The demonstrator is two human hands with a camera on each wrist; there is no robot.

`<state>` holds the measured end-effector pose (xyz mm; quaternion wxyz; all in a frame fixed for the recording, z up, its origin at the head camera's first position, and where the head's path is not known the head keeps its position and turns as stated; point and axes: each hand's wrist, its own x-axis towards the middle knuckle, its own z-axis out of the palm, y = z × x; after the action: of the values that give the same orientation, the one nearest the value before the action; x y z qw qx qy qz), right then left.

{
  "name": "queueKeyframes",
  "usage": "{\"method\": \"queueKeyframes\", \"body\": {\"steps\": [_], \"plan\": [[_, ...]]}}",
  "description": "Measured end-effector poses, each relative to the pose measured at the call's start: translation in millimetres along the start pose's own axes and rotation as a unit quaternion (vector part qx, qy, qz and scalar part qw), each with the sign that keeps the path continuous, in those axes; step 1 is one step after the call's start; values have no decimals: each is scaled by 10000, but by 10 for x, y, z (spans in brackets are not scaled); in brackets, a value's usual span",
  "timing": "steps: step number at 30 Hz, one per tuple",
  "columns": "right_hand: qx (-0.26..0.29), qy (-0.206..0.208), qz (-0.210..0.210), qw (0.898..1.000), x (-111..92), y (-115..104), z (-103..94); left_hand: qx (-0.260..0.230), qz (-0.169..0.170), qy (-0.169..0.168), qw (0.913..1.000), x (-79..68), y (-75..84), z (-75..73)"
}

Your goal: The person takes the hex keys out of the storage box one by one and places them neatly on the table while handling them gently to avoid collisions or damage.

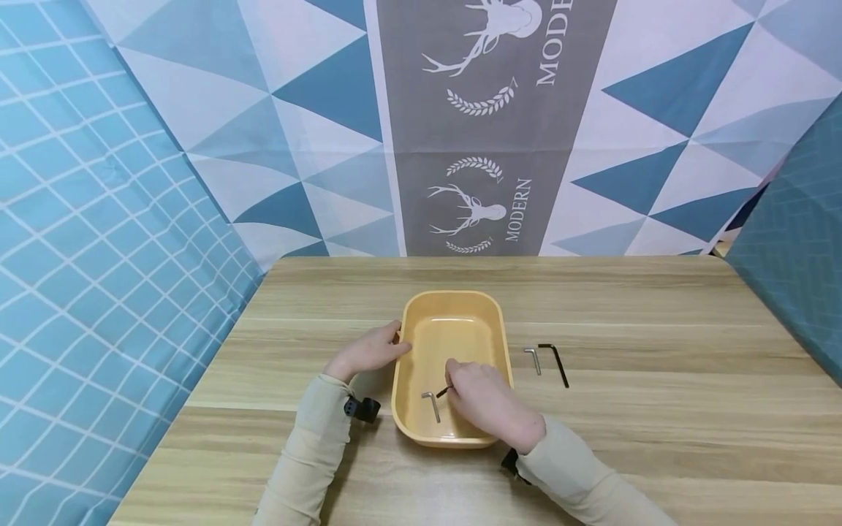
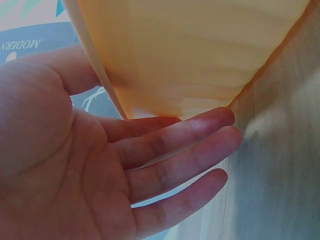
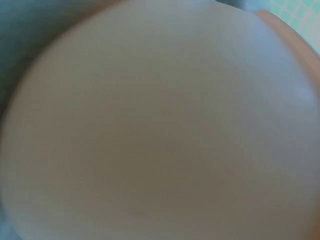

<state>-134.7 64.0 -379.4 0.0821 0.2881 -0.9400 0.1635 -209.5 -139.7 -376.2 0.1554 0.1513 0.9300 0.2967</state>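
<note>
A yellow rectangular tray rests on the wooden table. My left hand holds its left rim, thumb over the edge; in the left wrist view the fingers extend along the outer wall. Inside the tray, my right hand pinches a black hex key, whose other end is hidden by the hand. Close beside that key, a silver hex key lies on the tray floor. A blurred pale surface fills most of the right wrist view, so the fingers do not show there.
On the table to the right of the tray lie a small silver hex key and a longer black hex key. Patterned cloth hangs behind the table, with blue cloth along the left side.
</note>
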Motion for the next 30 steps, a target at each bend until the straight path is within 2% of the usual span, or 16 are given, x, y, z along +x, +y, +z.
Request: {"method": "queueKeyframes", "body": {"steps": [5, 15, 22, 30], "plan": [[422, 433, 150, 9981, 6, 38, -145, 76, 86, -4, 9999, 11, -12, 7], [1238, 776, 829, 9858, 6, 170, -513, -24, 24, 14, 10000, 4, -19, 5], [1181, 1433, 1038, 9771, -37, 338, -731, -42, -20, -18, 10000, 2, -4, -3], [951, 1383, 1506, 9742, -64, 614, -849, -15, -13, -56, 10000, 0, -6, -6]]}}
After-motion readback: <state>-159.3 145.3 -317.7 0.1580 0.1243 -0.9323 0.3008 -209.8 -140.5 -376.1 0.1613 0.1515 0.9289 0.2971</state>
